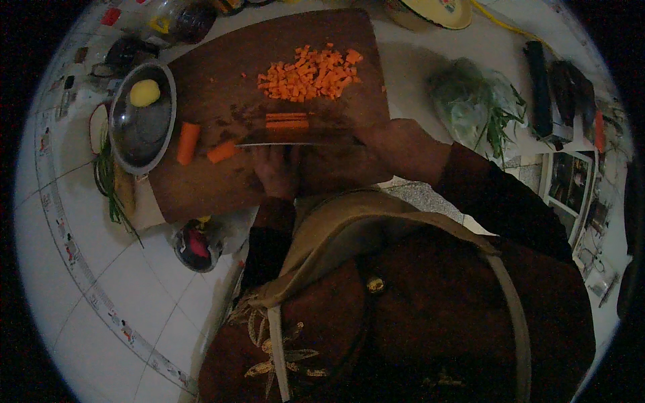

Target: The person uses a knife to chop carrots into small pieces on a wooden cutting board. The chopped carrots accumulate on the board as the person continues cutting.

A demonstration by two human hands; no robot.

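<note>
My right hand point(410, 151) grips a kitchen knife by the handle, which the hand hides. The knife's blade point(312, 145) runs leftward across a brown cutting board point(216, 191). My left hand point(274, 171) rests on the board with its fingertips against the near side of the blade; what lies under them is hidden. Just past the blade are stacked carrot sticks point(287, 120). Farther off spreads a heap of diced carrot point(312, 74). Left of my left hand lie one carrot chunk point(222, 151) and another upright-looking carrot piece point(188, 143).
A metal bowl point(143, 133) holding a peeled potato point(145, 93) stands by the board's left edge. Green onions point(108, 186) lie beside it. To the right sits a plastic bag of greens point(468, 95). A yellow enamel basin point(443, 12) is at the back.
</note>
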